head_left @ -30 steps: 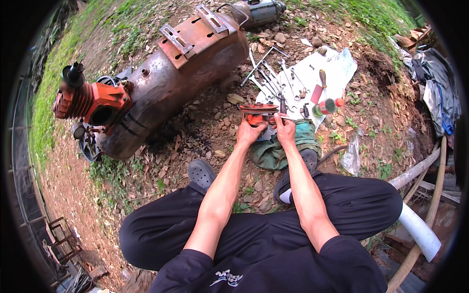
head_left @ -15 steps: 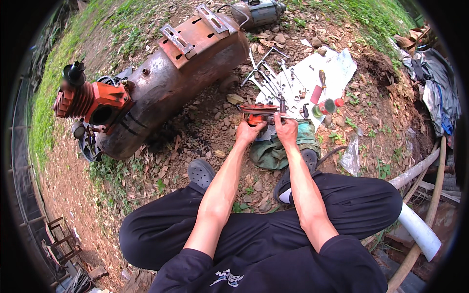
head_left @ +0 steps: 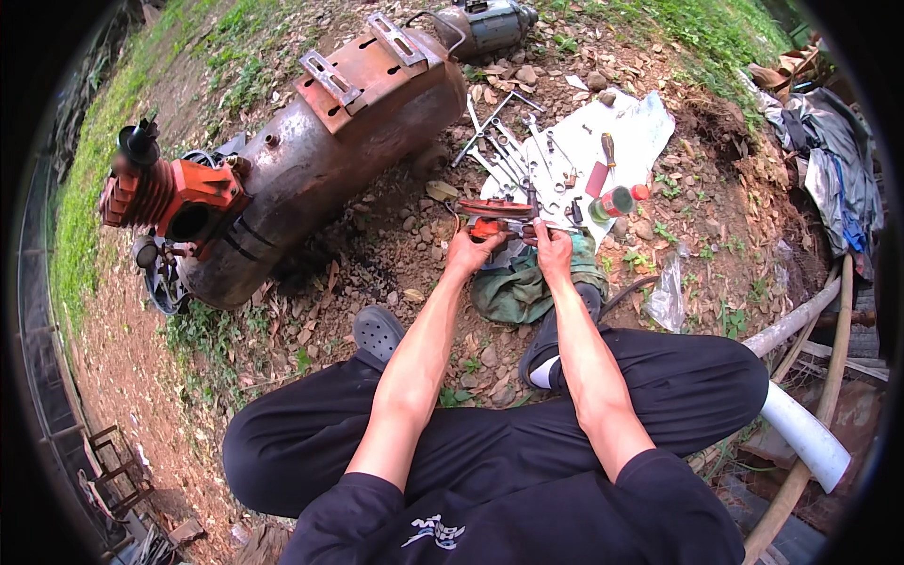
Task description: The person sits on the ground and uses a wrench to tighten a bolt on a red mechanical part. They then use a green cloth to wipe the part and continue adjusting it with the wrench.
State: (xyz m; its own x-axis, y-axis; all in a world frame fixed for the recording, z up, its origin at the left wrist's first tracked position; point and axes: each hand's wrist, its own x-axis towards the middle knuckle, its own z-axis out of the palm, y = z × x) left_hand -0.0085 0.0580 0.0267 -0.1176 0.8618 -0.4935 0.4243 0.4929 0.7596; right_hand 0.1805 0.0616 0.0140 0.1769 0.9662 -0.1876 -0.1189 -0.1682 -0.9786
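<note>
I sit on bare ground with both arms stretched forward. My left hand (head_left: 468,252) grips an orange-red metal part (head_left: 490,213) from below, near its left end. My right hand (head_left: 554,247) holds the right end of that same part, fingers pinched around a thin dark tool or rod standing up from it. The part hovers over a green cloth (head_left: 518,287) lying by my feet. Just beyond it, a white sheet (head_left: 617,141) carries several wrenches (head_left: 508,151), a screwdriver and a small red-and-green can (head_left: 614,201).
A big rusty tank (head_left: 320,160) with an orange compressor head (head_left: 179,193) lies to the left. An electric motor (head_left: 485,24) sits at the top. White pipe (head_left: 800,428), wooden poles and a heap of cloth (head_left: 833,160) lie at the right. Stones and dry leaves cover the soil.
Both hands stay on the orange-red part. They have shifted only slightly.
</note>
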